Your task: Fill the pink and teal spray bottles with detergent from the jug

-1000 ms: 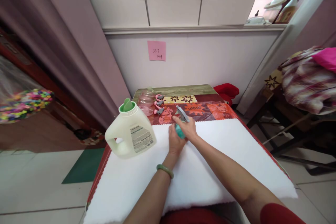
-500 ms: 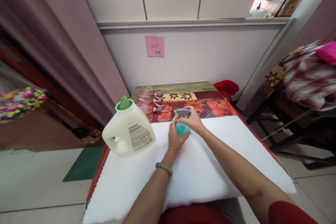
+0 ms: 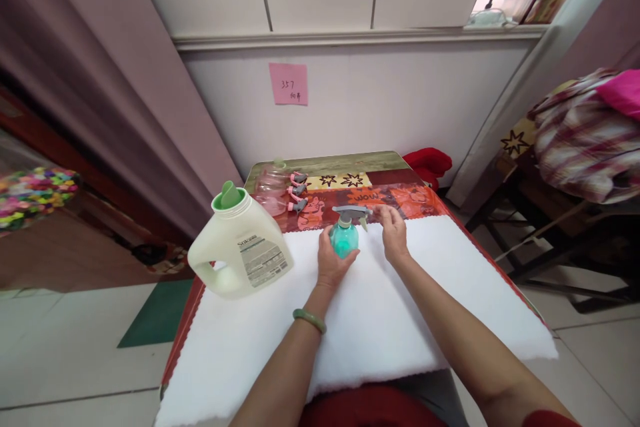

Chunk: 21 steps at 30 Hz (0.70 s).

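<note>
A small teal spray bottle [image 3: 345,237] with a grey trigger head [image 3: 351,213] stands upright on a white cloth [image 3: 370,320]. My left hand [image 3: 332,259], with a green bangle at its wrist, is wrapped round the bottle's body. Just to the right, my right hand [image 3: 393,233] has its fingertips at the nozzle end of the trigger head; the fingers are loosely curled. A large cream detergent jug [image 3: 238,250] with a green cap stands on the cloth to the left of my left hand.
Pink clear spray bottles [image 3: 277,188] lie at the table's far left on a red patterned tablecloth [image 3: 400,200]. A pink note [image 3: 289,83] hangs on the wall. A chair with piled clothes [image 3: 585,140] stands to the right. A curtain [image 3: 100,80] hangs left.
The right hand has come off the top of the trigger head and moved right to its nozzle. The bottle, covered before, now shows upright in the left hand.
</note>
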Motion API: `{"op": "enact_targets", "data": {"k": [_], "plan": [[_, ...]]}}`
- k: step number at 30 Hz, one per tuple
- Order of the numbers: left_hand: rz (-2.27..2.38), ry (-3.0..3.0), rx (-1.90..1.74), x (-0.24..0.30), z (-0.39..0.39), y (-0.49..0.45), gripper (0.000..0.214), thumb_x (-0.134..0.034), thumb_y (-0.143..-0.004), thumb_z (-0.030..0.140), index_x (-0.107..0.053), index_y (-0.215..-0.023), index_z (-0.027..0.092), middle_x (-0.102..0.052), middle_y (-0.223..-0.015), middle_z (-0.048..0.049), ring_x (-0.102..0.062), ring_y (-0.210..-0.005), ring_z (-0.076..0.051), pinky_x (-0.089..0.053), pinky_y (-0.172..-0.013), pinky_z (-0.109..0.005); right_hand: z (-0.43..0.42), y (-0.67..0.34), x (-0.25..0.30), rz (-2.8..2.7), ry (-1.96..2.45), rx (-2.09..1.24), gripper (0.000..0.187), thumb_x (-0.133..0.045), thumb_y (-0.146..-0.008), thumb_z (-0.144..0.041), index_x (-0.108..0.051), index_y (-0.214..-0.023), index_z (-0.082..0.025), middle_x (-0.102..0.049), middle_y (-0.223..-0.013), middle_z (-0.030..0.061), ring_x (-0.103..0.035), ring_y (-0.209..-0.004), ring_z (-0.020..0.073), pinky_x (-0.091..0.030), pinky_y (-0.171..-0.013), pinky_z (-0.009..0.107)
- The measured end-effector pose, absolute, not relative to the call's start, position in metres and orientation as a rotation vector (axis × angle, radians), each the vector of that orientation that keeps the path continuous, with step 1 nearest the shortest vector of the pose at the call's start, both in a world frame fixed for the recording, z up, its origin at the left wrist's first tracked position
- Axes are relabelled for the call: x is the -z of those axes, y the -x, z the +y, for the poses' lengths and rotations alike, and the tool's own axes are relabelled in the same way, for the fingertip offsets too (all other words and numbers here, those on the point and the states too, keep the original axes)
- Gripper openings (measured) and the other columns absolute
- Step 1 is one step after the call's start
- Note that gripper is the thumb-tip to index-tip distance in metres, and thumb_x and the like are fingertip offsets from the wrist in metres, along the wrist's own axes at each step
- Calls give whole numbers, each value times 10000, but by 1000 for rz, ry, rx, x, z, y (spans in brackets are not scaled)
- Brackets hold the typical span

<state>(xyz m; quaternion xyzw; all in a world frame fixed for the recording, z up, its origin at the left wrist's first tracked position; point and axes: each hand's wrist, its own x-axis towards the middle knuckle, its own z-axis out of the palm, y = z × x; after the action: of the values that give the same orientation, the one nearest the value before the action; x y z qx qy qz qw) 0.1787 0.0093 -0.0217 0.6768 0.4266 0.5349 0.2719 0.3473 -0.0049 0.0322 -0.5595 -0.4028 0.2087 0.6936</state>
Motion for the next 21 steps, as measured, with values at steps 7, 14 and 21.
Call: {"op": "enact_targets", "data": {"k": [7, 14, 21], "plan": [[1166, -1827, -1424, 22, 8, -179, 811, -862, -619, 365, -455, -1317, 295, -592, -1247, -115, -598, -1175, -337, -488, -1005, -546, -25, -309, -47, -982, 1252, -230, 586, -838, -706, -502, -581, -1144, -210, -673, -1163, 103, -657, -1020, 240, -527, -954, 424], [1157, -1814, -1398, 23, 10, -178, 835, -872, -618, 375, -450, -1334, 298, -597, -1291, -126, -593, -1215, -339, -478, -1041, -547, -15, -340, -92, -1238, 1290, -426, 355, -800, -755, -500, -760, -951, -206, -657, -714, -1, -516, -549, 134, -451, -551, 282], [1165, -1775, -1361, 23, 8, -176, 849, -860, -635, 411, -409, -1342, 276, -630, -1251, -116, -658, -1120, -323, -555, -923, -523, -11, -351, -122, -1486, 1198, -484, 244, -766, -807, -419, -753, -905, -196, -674, -726, 6, -525, -553, 120, -424, -542, 265]]}}
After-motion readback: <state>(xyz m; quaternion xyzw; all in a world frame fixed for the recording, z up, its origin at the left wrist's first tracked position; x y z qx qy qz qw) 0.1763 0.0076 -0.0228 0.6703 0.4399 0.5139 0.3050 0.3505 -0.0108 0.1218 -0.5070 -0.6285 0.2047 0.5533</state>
